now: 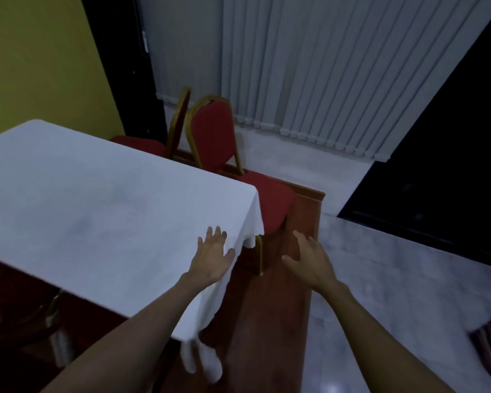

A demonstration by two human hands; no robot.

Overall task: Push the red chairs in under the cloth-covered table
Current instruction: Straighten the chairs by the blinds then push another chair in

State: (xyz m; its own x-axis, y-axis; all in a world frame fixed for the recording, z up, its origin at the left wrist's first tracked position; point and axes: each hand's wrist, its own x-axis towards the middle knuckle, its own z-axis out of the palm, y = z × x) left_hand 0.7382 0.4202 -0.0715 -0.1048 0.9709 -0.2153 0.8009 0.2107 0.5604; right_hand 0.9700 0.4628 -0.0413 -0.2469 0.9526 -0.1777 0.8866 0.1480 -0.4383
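Note:
A table under a white cloth (91,211) fills the left of the view. At its far right corner stands a red chair (213,137) with a gold frame, its seat partly under the hanging cloth. A second red chair (142,144) stands behind it, side-on, its seat at the table's far edge. My left hand (213,258) hovers over the table's right edge with fingers spread, holding nothing. My right hand (309,260) reaches out over the wooden platform, fingers apart, a short way from the nearer chair's seat.
A raised brown wooden platform (270,321) runs under the table's right side, with grey marble floor (394,293) beyond it. Vertical blinds (309,75) hang at the back. A yellow wall (34,58) is at the left. Dark furniture sits at the lower left.

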